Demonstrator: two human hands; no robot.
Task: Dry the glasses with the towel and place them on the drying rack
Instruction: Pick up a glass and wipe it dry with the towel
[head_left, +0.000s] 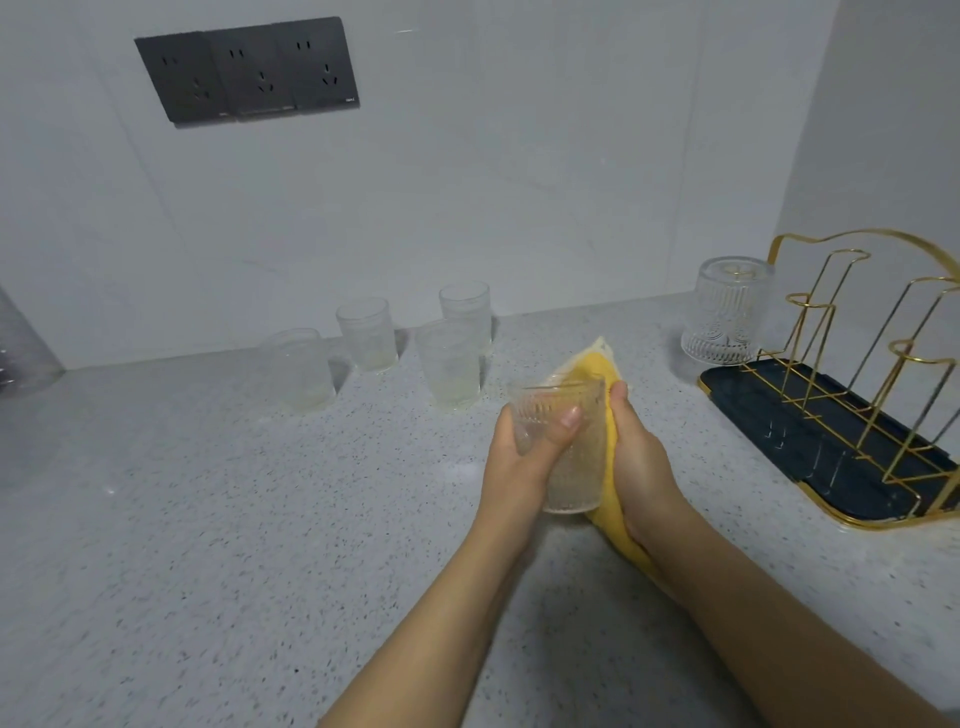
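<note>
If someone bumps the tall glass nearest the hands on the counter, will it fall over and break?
Probably it could tip: the tall glass is narrow for its height and stands upright on the smooth counter. It looks like thin clear glass, so likely fragile. If wet, it may slide or slip in fingers. Tipped, its round sides would likely let it roll.

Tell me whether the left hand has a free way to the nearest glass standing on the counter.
Probably not yet. The path over the counter to the nearest glass looks free, but the left hand is gripping the held glass while the right hand wipes it with the towel.
</note>
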